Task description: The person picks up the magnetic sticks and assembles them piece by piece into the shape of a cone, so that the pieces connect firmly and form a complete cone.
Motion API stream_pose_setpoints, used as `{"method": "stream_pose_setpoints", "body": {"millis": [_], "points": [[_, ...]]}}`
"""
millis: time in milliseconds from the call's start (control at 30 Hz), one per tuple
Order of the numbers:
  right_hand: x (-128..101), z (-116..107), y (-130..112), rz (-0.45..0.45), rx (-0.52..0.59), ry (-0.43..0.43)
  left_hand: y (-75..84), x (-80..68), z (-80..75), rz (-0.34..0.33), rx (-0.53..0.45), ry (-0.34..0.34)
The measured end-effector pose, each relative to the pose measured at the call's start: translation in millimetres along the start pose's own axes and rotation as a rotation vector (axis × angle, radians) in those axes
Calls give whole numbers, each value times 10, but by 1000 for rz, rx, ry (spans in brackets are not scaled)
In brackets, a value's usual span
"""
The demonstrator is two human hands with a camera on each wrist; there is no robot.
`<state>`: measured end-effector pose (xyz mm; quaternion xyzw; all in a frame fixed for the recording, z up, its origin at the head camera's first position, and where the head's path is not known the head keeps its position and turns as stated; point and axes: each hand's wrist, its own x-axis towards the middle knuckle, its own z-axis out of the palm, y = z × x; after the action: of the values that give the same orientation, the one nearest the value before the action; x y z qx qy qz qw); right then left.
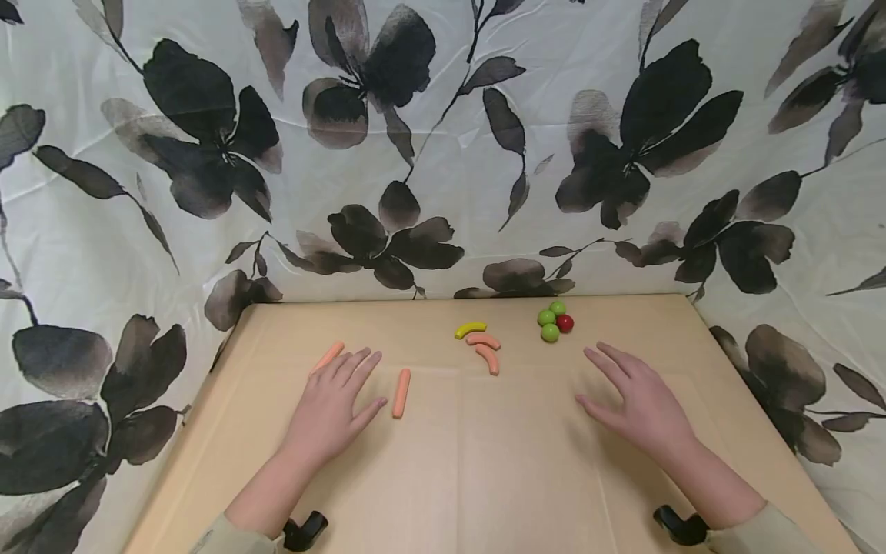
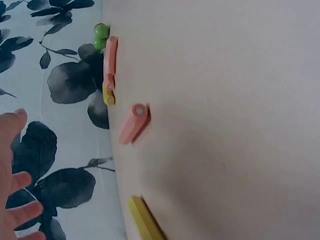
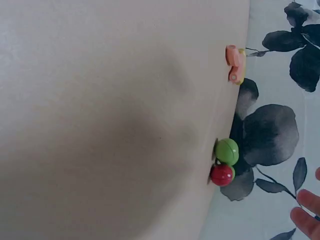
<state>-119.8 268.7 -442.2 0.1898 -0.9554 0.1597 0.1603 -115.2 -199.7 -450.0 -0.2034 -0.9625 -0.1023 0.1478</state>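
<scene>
My left hand (image 1: 332,404) is held over the left of the table with its fingers straight and spread, holding nothing. A straight orange-pink stick (image 1: 401,393) lies just right of it, and another orange stick (image 1: 331,355) is partly hidden behind its fingers. The left wrist view shows a yellow ridged stick (image 2: 145,219) at the bottom. My right hand (image 1: 640,404), also empty with extended fingers, is over the right side. Nearest to it are three green balls (image 1: 550,333) and a red ball (image 1: 564,323), grouped near the back edge.
A curved yellow piece (image 1: 471,330) and two curved pink pieces (image 1: 487,359) lie together at the back middle. All rest on a light wooden-looking tabletop (image 1: 512,462). Behind it hangs a white cloth (image 1: 484,177) with dark flowers.
</scene>
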Motion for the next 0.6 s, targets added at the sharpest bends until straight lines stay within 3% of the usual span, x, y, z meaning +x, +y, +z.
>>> {"method": "stream_pose_setpoints", "body": {"millis": [333, 600], "points": [[209, 198, 117, 195, 97, -117, 150, 310, 189, -56, -208, -33], [493, 431, 223, 275, 120, -227, 341, 696, 374, 9, -245, -96]]}}
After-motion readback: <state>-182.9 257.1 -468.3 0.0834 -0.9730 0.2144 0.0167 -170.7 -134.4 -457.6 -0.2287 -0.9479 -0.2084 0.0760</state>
